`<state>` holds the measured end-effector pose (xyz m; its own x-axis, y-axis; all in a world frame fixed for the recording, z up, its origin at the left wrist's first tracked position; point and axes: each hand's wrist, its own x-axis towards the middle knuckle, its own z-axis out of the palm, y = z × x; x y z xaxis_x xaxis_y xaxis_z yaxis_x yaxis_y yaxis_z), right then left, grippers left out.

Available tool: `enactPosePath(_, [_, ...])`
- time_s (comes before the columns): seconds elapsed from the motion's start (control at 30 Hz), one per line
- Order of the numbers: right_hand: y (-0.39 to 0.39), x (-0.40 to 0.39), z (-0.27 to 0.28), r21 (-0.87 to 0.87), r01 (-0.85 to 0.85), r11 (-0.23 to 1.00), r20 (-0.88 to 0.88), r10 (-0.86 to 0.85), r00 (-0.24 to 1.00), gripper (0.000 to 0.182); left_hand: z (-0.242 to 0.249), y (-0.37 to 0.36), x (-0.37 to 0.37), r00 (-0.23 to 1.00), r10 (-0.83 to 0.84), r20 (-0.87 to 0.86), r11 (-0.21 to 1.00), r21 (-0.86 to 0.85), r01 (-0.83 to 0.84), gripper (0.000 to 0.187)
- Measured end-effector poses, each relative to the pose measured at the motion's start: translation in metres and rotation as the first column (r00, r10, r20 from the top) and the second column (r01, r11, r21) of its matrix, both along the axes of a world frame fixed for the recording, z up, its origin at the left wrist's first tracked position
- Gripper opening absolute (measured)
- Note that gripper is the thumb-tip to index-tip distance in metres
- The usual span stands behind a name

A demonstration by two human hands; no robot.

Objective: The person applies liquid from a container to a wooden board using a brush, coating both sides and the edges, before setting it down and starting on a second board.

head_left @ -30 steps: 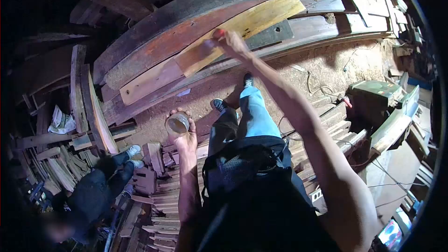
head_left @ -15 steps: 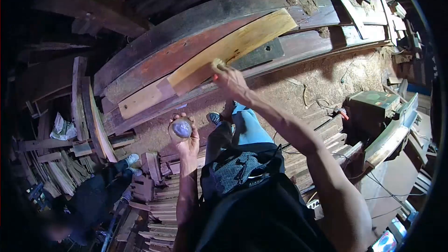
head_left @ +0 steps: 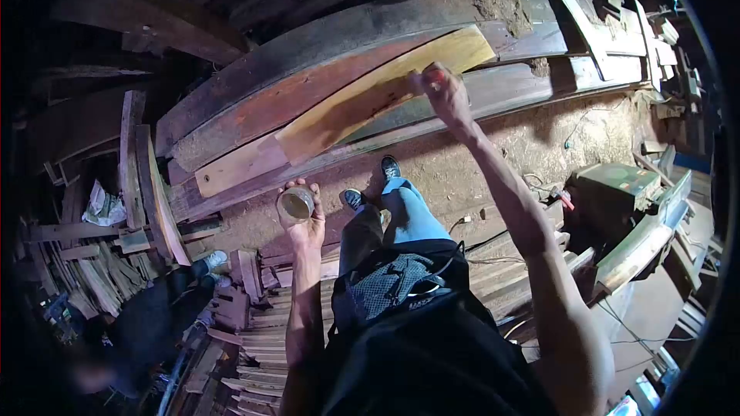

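A: Far left?
B: A crumpled white bag (head_left: 104, 206) beside leaning planks (head_left: 131, 158). Below, another person (head_left: 158, 327) in dark clothing, near stacked wood.

A: Next, the left hand?
B: The left hand (head_left: 307, 223): palm up, fingers curled around a round cup (head_left: 297, 202), mouth showing. Contents: cannot tell.

A: And above it?
B: A pinkish board (head_left: 243, 167) with a dark hole near its left end, meeting a yellow-brown board (head_left: 462, 50). The latter lies slanted on wider boards (head_left: 347, 15); surface darker brown toward the middle, paler at right.

A: Any writing?
B: Small white letters on the black bag (head_left: 397, 285) at the wearer's waist, below grey mesh; too small to read in full.

A: The right hand?
B: The right hand (head_left: 449, 102) is closed around a small item (head_left: 434, 77) showing red, over the right part of the yellow-brown board. Blurred; item type and contact with the wood cannot be told.

A: Far right?
B: A green box (head_left: 620, 185), cables near it, sawdust-coloured ground (head_left: 539, 135) to its upper left.
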<state>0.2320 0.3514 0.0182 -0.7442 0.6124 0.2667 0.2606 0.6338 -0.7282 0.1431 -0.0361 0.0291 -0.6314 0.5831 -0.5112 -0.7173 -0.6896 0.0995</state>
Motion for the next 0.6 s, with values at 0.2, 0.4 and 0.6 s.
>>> enactPosePath(0.2, [0.039, -0.026, 0.038, 0.090, -0.182, 0.979, 0.085, 0.174, 0.981, 0.020, -0.005, 0.015, 0.005, 0.998, 0.002, 0.063, 1.000, -0.013, -0.002, 0.028])
enactPosePath(0.4, [0.048, -0.089, -0.042, 0.070, -0.534, 0.843, 0.448, 0.452, 0.771, 0.042, 0.001, 0.028, 0.013, 1.000, -0.014, -0.018, 0.996, -0.085, 0.012, 0.028])
enactPosePath(0.6, [0.049, -0.115, -0.088, -0.136, -0.725, 0.675, 0.523, 0.670, 0.527, 0.105, 0.002, 0.025, 0.021, 0.994, 0.035, -0.100, 0.989, -0.139, -0.048, 0.027])
